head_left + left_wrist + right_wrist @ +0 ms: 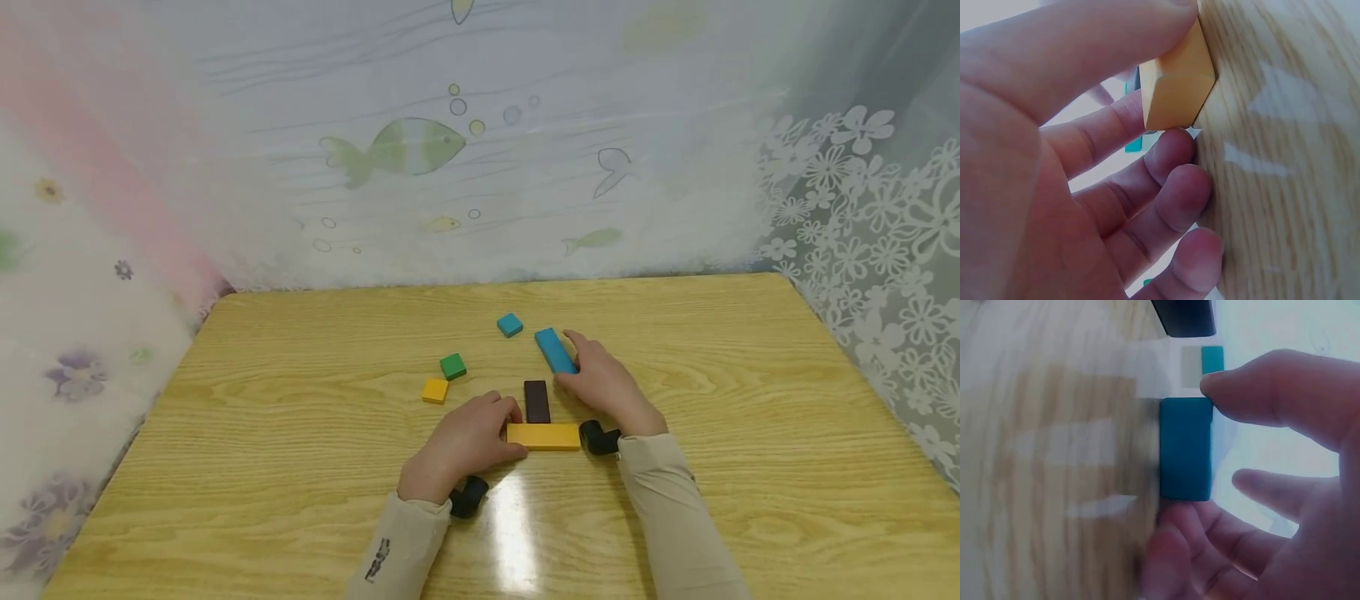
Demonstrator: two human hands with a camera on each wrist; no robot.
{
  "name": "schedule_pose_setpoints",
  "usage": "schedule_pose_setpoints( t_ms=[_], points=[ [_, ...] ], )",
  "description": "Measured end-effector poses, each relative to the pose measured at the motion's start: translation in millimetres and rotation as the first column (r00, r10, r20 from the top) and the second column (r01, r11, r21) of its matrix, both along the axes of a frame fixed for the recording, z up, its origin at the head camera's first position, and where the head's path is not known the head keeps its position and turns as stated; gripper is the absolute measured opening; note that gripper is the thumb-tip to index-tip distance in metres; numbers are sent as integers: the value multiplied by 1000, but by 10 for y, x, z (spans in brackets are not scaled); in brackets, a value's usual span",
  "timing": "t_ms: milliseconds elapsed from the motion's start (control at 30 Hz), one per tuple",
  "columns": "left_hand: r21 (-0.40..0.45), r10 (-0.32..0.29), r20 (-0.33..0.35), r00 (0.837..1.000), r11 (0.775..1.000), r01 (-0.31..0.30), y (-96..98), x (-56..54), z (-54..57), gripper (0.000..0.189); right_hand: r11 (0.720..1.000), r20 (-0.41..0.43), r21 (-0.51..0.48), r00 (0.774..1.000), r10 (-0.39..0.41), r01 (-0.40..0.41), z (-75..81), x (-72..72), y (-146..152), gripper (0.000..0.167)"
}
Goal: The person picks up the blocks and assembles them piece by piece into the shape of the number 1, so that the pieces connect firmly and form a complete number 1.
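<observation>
In the head view my left hand [468, 437] grips the left end of a long yellow block [543, 437], which lies crosswise on the table. The left wrist view shows my thumb on one side of that yellow block [1182, 81] and the index finger on the other. A dark, nearly black block [537, 402] extends away from the yellow one's far side. Farther right, my right hand [603, 383] holds the near end of a long blue block [553, 350], which lies at a slant. Thumb and lower fingers flank this blue block [1186, 450] in the right wrist view.
Small square pieces lie beyond the hands: blue [510, 325], green [453, 366] and yellow [435, 391]. The wooden table [262, 433] ends at a patterned curtain [525, 208] behind. Black wrist cameras sit at both cuffs, the right one [598, 438] close to the yellow block's end.
</observation>
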State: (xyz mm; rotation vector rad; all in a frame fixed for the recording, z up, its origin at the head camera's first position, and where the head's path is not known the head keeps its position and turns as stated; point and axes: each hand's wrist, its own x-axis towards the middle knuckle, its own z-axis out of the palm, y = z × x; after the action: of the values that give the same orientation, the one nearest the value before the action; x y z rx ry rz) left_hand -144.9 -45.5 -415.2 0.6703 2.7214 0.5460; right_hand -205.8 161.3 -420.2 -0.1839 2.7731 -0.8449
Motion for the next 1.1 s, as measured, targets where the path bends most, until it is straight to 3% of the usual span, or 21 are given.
schedule_pose_setpoints(
  t_ms=[167, 500, 900, 1100],
  points=[
    [-1, 2, 1, 1000, 1000, -2, 10, 3, 5, 34, 999, 12, 36, 1000, -7, 6, 34, 17, 24, 73],
    [-5, -1, 3, 1000, 1000, 1, 9, 5, 10, 34, 996, 23, 88, 999, 28, -30, 107, 62, 7, 57],
    [-9, -10, -10, 1000, 1000, 9, 5, 5, 5, 34, 995, 45, 94, 999, 26, -31, 120, 81, -37, 55],
    [-12, -10, -11, 1000, 1000, 10, 2, 5, 4, 34, 993, 16, 117, 1000, 25, -27, 98, 68, -38, 49]
  ],
)
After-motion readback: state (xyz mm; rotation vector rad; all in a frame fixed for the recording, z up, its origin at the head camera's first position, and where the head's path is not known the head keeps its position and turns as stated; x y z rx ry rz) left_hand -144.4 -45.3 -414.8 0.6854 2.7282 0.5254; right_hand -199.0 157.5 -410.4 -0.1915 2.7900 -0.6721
